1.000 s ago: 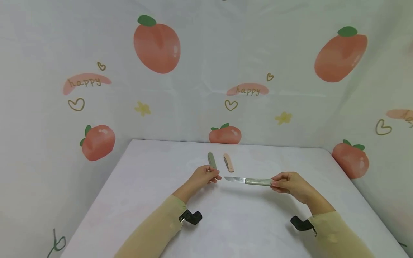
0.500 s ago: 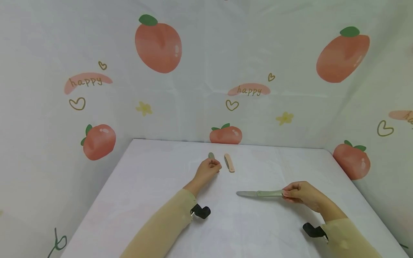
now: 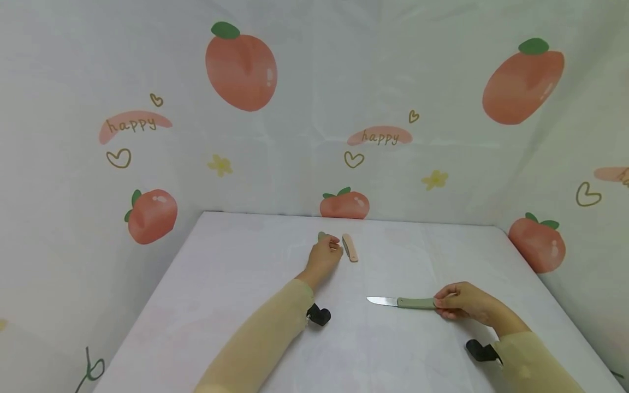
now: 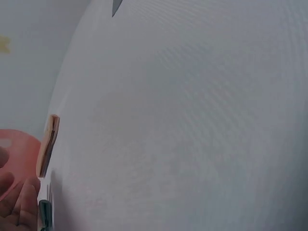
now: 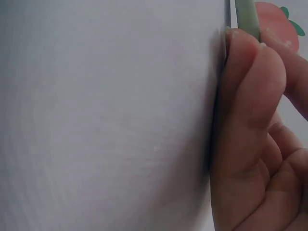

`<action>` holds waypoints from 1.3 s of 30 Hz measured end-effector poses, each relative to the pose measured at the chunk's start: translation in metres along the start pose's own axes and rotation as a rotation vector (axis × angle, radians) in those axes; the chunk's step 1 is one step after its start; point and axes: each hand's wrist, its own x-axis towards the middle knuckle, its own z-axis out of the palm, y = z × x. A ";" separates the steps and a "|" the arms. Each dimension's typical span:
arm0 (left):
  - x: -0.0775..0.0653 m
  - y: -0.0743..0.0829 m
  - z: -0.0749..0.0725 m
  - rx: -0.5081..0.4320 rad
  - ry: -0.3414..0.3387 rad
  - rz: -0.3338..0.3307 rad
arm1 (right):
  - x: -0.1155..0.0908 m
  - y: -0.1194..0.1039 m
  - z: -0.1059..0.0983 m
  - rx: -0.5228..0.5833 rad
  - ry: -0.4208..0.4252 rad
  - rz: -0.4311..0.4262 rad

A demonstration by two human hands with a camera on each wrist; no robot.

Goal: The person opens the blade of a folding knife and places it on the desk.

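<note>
Behind everything hangs a pale backdrop (image 3: 295, 136) with printed fruits, and in front of it lies the white table (image 3: 221, 262). From the near side come two beige sleeves (image 3: 265, 338). The right hand (image 3: 467, 303) pinches the end of an opened knife at the right, nearer part of the table; whether the knife touches the surface, I cannot tell. The left hand (image 3: 324, 259) is farther away, near the middle, with fingers loosely bent and nothing seen between them; whether they touch anything, I cannot tell. The opened knife has a green handle (image 3: 416, 303) and a shiny blade (image 3: 382, 301). Its long axis runs left to right, almost parallel to the far edge, and the tip points to the left. I judge it light and stiff, the handle perhaps a little slippery, not fragile, but sharp; so the proper hold is on the handle, well away from the blade. Just right of the left hand lies a folded peach-coloured knife (image 3: 350, 248), its axis going from far to near, the near end leaning right. A folded green knife (image 3: 321, 236) is mostly hidden behind this hand.
</note>
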 end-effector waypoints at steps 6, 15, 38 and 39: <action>0.005 0.008 0.011 0.127 0.022 0.058 | 0.001 -0.005 0.001 -0.021 0.029 0.037; 0.015 0.013 0.024 0.281 0.004 0.050 | -0.001 -0.011 0.001 -0.041 0.022 0.044; 0.002 0.035 0.026 0.368 -0.002 0.047 | -0.009 -0.050 0.017 -0.242 0.065 -0.063; 0.002 0.035 0.025 0.361 -0.010 0.045 | -0.009 -0.053 0.019 -0.246 0.060 -0.073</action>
